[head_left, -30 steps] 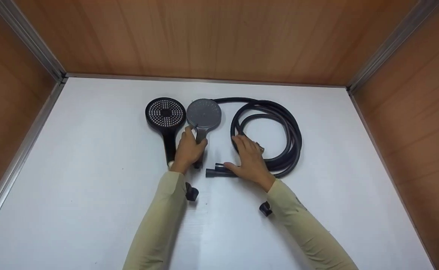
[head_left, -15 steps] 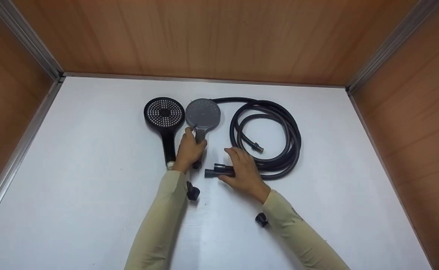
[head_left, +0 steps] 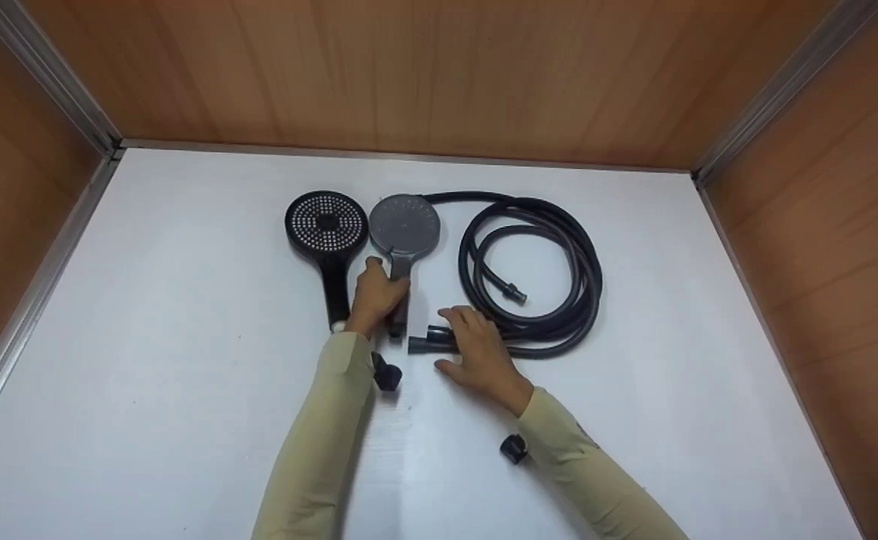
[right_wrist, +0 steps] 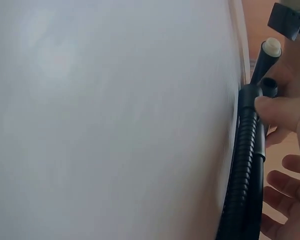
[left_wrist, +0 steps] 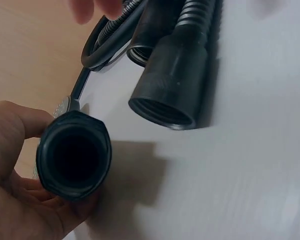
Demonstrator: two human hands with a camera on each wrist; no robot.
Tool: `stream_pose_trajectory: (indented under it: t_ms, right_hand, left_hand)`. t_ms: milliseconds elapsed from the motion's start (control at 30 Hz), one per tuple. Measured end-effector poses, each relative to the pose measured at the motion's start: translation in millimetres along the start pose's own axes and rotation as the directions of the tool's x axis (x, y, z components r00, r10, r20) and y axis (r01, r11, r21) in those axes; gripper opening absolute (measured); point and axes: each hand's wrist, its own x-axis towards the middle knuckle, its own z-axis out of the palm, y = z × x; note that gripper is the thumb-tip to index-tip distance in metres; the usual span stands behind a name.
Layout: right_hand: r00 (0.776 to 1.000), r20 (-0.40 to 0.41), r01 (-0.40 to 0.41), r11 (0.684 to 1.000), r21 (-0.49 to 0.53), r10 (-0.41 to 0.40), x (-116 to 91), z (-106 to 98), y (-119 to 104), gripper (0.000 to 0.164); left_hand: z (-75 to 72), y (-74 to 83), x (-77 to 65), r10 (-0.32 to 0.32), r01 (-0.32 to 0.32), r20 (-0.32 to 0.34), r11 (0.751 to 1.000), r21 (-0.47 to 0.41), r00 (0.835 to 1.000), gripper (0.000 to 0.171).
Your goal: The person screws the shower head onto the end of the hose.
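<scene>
My left hand (head_left: 376, 294) grips the handle of a shower head (head_left: 406, 225) with a grey face, lying on the white table. In the left wrist view, the open end of that handle (left_wrist: 75, 155) points at the camera. Beside it lies a coiled black shower hose (head_left: 592, 281), two of its flared connectors (head_left: 427, 346) side by side. My right hand (head_left: 483, 360) hovers over the hose just behind these connectors, thumb and fingers spread apart. The right wrist view has the right thumb (right_wrist: 277, 111) overlapping one connector.
A black shower head (head_left: 327, 221) with a white tip on its handle lies left of the grey one. Another hose end (head_left: 515, 294), with a metal tip, sits inside the coil. Wooden panels (head_left: 409, 75) enclose the back and sides of the table.
My right hand has drawn back from the coil, toward the front left and onto the connector area, uncovering the metal-tipped hose end. My left hand keeps its grip on the grey-faced shower head.
</scene>
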Motion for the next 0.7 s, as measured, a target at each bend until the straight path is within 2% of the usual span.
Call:
stream_pose_trajectory:
  t_ms: [267, 533, 633, 700]
  right_hand:
    - [0.999, -0.006, 0.053, 0.999, -0.005, -0.053, -2, 3, -6, 0.047]
    - [0.999, 0.021, 0.026, 1.000, -0.008, -0.026, -3, 6, -4, 0.032]
    - [1.000, 0.009, 0.025, 1.000, -0.001, -0.025, -2, 7, -2, 0.026]
    - [1.000, 0.006, 0.023, 1.000, 0.006, -0.023, -1, 7, -1, 0.021]
  left_hand:
    - [0.9, -0.1, -0.2, -0.052, 0.058, 0.070, 0.994, -0.089, 0.996, 0.054]
    - [7.7, 1.0, 0.3, -0.080, 0.092, 0.092, 0.987, -0.134, 0.993, 0.046]
    - [8.9, 0.9, 0.6, -0.097, 0.119, 0.111, 0.969, -0.216, 0.989, 0.040]
    - [9.2, 1.1, 0.3, -0.128, 0.166, 0.147, 0.943, -0.289, 0.981, 0.035]
